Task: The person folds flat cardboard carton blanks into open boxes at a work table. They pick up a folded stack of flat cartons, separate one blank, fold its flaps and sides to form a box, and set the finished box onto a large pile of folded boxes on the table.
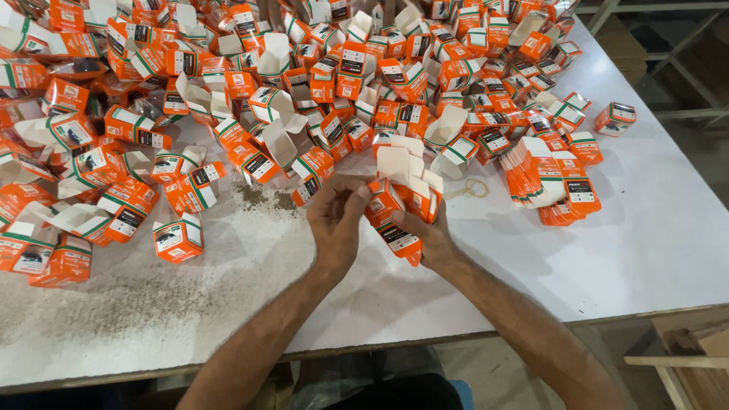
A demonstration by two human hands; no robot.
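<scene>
- the left hand (338, 220) is curled, its fingertips pinching the upper left edge of a small orange carton (395, 220) held above the white table (653, 228), near the middle of the front edge.
- the right hand (429, 235) cups the same carton from underneath and from the right, fingers closed around it; the thumb is hidden behind the cardboard.
- the carton is tilted, with its white flaps (402, 163) standing open at the top and a dark label on its lower end.
- several more opened cartons seem to sit against it in the right hand, though how many cannot be told.
- a large heap of opened orange cartons (304, 76) covers the back and left parts of the table, reaching the left edge.
- a stack of flat, unfolded cartons (550, 182) lies just to the right of the hands, towards the middle of the table.
- a rubber band (476, 187) lies on the bare surface between the hands and that stack.
- one lone carton (615, 118) stands apart near the right edge.
- dark grit (262, 199) is scattered on the worn surface to the left of the hands, towards the front left corner.
</scene>
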